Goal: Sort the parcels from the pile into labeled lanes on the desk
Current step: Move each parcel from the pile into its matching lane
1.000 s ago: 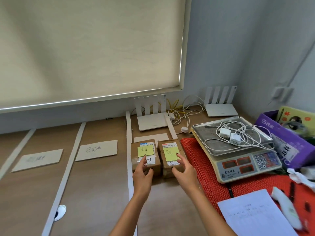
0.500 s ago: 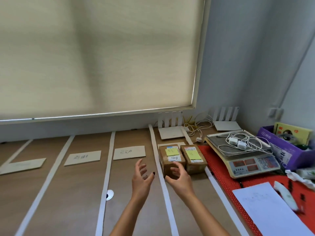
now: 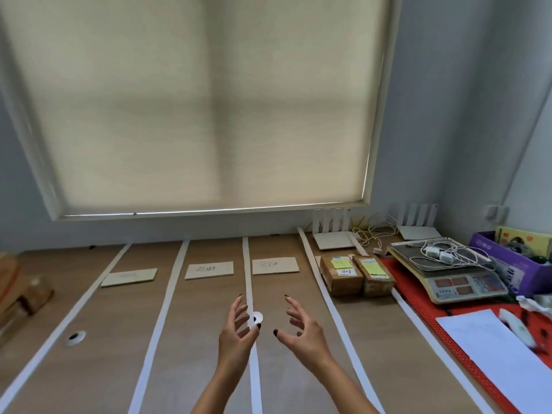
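Observation:
Two small brown parcels with yellow notes, the left parcel [image 3: 340, 274] and the right parcel [image 3: 374, 275], sit side by side in the rightmost lane of the wooden desk [image 3: 191, 339]. White tape strips [image 3: 161, 309] split the desk into lanes, and cardboard lane labels [image 3: 275, 265] [image 3: 209, 270] [image 3: 129, 277] lie near the back. My left hand [image 3: 239, 333] and my right hand [image 3: 300, 331] hover empty over the middle lanes, fingers spread and loosely bent, well left of the parcels. Blurred brown parcels [image 3: 21, 294] show at the far left edge.
A weighing scale [image 3: 448, 271] with white chargers and cables stands on a red mat [image 3: 424, 312] at the right. A white sheet [image 3: 495, 354], a purple box [image 3: 513, 264] and two routers [image 3: 333, 239] lie nearby. Cable holes [image 3: 74, 337] dot the desk.
Both hands let go of the two parcels in the right lane and drew back to the left. My view swung left, showing more lanes and the pile at the far left.

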`<state>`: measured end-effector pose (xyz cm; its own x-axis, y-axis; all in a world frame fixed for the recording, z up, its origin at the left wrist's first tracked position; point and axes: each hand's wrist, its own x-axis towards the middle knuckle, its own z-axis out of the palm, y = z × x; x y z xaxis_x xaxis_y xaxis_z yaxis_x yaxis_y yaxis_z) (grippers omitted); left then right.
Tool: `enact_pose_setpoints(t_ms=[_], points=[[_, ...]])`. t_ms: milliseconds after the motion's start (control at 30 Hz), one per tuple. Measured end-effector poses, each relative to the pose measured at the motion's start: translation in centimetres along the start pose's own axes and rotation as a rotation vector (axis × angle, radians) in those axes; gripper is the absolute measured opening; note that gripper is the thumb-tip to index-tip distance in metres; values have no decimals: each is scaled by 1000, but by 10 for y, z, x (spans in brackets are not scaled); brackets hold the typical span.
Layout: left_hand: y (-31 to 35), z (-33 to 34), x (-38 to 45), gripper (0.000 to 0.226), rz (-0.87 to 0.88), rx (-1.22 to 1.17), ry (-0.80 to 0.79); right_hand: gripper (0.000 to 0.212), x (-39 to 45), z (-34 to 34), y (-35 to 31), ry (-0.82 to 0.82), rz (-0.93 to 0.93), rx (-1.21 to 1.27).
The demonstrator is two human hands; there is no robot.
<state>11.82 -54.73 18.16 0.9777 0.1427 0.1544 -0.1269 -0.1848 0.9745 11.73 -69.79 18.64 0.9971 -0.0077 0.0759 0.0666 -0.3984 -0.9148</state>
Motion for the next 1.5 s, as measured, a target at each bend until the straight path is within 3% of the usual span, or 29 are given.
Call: enact_pose_setpoints(t_ms=[500, 767, 1100, 1500], points=[[18, -85, -66, 63, -12, 136, 104, 68, -29, 63, -40, -147, -141, 130], [4, -184, -66, 63, -29, 84, 135, 72, -41, 156, -83, -213, -154, 155], [-25, -324, -50, 63, -7, 71, 82, 80, -73, 301, -134, -134, -41, 256], [-58, -397, 0, 61, -48, 83, 26, 81, -50, 388, -156, -107, 21, 268]])
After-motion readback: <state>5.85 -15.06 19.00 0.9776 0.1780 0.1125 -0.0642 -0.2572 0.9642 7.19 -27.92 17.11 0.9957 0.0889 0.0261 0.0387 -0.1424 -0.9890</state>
